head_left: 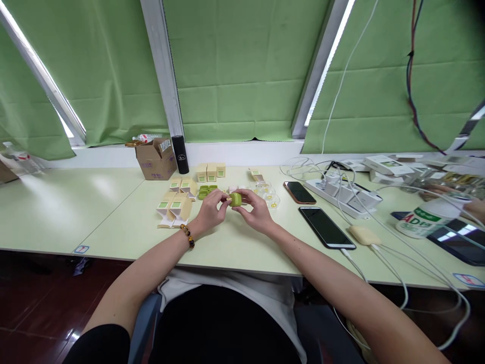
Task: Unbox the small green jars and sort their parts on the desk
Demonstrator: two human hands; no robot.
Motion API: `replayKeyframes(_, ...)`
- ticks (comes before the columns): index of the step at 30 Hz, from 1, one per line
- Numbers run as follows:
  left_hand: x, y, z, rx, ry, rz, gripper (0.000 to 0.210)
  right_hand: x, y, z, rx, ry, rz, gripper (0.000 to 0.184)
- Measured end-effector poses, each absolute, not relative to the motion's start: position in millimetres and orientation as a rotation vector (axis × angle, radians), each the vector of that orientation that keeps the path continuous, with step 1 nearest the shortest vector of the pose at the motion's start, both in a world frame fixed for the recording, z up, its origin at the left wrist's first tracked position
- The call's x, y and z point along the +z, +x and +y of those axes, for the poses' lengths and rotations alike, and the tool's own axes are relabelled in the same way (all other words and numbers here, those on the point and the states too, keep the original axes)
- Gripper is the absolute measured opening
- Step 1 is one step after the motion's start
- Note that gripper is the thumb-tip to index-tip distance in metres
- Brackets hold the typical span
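Over the table's front half, my right hand (254, 210) grips a small rounded green case (235, 199) between thumb and fingers. My left hand (210, 208) is closed in a pinch at the case's left side, on a tiny pale piece too small to make out. Just behind my left hand lies a green tray with compartments (207, 191). Beyond my right hand are clear plastic pieces with yellow spots (271, 197). Folded cream cartons with green squares (175, 206) stand left of my left hand, and small cream boxes (211, 172) are farther back.
A brown cardboard box (156, 161) and a black cylinder (180, 154) stand at the back left. To the right are two phones (326, 227), a power strip (341, 196) with tangled white cables, a beige power bank (364, 235) and a white bottle (428, 218). Another person's hand (475, 208) shows at the right edge.
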State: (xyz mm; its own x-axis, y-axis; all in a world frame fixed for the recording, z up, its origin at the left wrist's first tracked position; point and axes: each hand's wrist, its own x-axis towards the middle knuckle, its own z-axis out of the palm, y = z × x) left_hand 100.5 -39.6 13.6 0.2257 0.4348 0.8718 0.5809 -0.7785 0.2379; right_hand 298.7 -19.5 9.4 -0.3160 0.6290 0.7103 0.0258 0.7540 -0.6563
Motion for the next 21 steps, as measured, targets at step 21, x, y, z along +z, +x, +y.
replayKeyframes(21,15.1,98.1,-35.0,-1.756,-2.541,-1.157,0.039,13.2,304.3,-17.8,0.425,-0.405,-1.825,0.032)
